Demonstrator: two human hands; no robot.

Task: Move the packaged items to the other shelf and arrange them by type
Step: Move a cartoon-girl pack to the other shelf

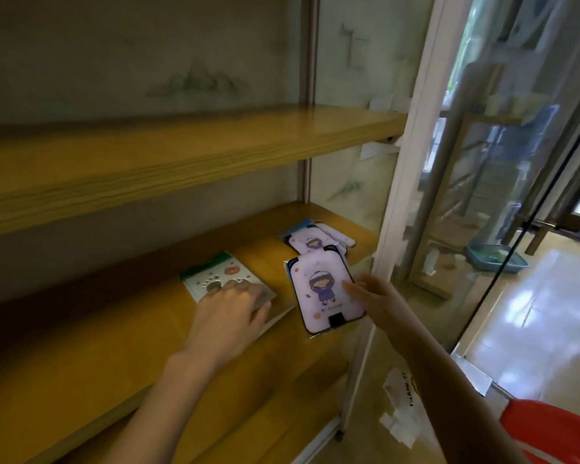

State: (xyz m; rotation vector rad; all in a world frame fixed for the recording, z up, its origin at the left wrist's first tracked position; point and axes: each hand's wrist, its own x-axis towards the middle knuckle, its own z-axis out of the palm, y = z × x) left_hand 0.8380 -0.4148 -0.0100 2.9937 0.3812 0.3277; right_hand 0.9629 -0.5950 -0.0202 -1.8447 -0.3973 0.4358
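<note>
A green-and-white packaged item (215, 274) lies flat on the middle wooden shelf (114, 329). My left hand (230, 311) rests on its near end, fingers spread over it. To the right, my right hand (370, 294) holds a white package with a purple cartoon figure (322, 293) by its right edge, tilted just above the shelf's front. Behind it a small pile of similar purple-figure packages (315, 241) lies near the shelf's right end.
An upper wooden shelf (181, 152) runs across above, bare. A white metal upright (402, 182) frames the unit on the right, with glass (482, 195) beyond it. A red object (556, 433) sits at the bottom right; paper scraps (399, 406) lie on the floor.
</note>
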